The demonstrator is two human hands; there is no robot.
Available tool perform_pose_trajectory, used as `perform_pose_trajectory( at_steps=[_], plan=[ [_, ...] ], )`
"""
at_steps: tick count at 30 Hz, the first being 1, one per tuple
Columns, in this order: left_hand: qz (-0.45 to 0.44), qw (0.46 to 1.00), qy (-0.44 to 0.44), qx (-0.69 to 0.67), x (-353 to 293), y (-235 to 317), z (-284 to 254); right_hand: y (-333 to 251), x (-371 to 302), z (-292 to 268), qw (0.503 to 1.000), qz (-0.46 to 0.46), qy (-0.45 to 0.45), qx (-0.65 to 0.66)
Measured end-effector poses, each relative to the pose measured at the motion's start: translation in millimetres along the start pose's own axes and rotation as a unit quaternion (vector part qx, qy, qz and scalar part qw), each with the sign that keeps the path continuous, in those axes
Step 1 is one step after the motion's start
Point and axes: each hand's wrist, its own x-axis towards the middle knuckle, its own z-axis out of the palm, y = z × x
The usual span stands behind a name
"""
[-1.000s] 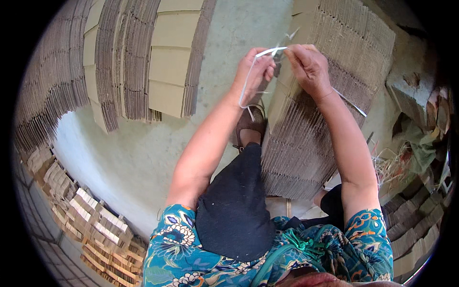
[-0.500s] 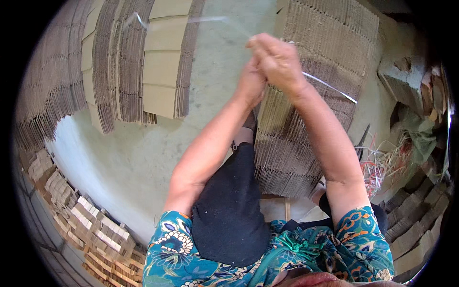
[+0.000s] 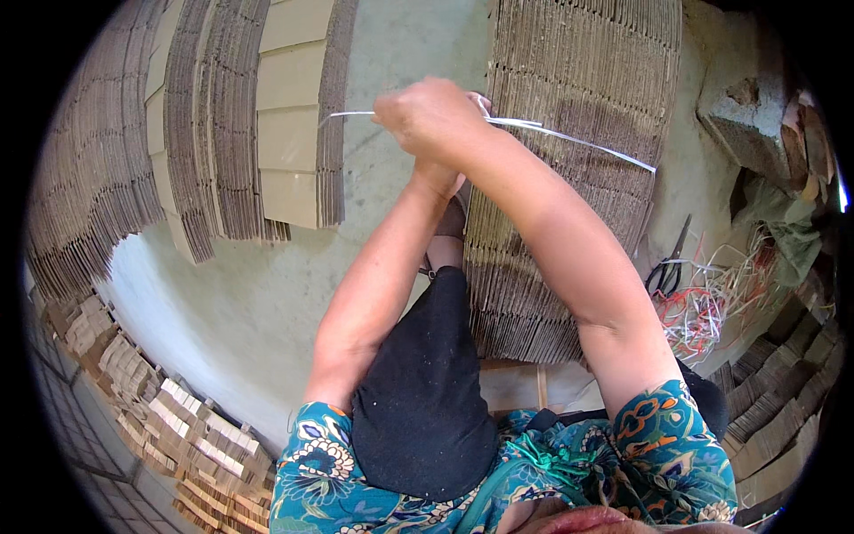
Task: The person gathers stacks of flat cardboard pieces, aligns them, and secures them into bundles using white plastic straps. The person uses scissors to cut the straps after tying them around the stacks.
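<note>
A thin white strap [image 3: 592, 146] runs across the top of a long bundle of flat brown cardboard pieces [image 3: 583, 53] in front of me. My right hand [image 3: 425, 116] is closed on the strap at the bundle's left edge, and a loose end sticks out to its left. Beneath it, my left hand [image 3: 439, 176] is closed on the strap too, with most of its fingers hidden behind the right hand. A small loop of strap shows beside the right wrist. Both hands are close together, the right crossing over the left.
Tall rows of stacked cardboard [image 3: 294, 116] stand at the left. Black scissors [image 3: 667, 270] lie on the floor at right, beside a tangle of red and white straps [image 3: 698, 316]. More cardboard stacks [image 3: 783, 400] sit at lower right and lower left. A torn block [image 3: 743, 116] stands at upper right.
My hands have moved left, and the right hand now crosses over the left. The strap's loose end has swung down beside them. The scissors show more fully as my view has shifted.
</note>
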Motion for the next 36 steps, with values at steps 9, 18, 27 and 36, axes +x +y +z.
perform_pose_trajectory(
  at_steps=[9, 18, 27, 36],
  plan=[
    [-0.025, 0.993, -0.066, 0.099, 20, -26, -46, -14, 1, -4, 0.997, 0.025, -0.075, 0.003],
    [0.004, 0.965, -0.089, 0.248, -3, 13, -5, -5, 20, 3, 0.995, 0.038, -0.085, -0.022],
    [-0.068, 0.996, 0.054, 0.014, -8, 18, 13, 24, -25, -41, 0.991, 0.006, 0.113, -0.073],
    [-0.099, 0.995, -0.008, -0.013, -6, 17, 3, 60, -112, -65, 0.980, 0.182, 0.026, 0.073]
  ],
)
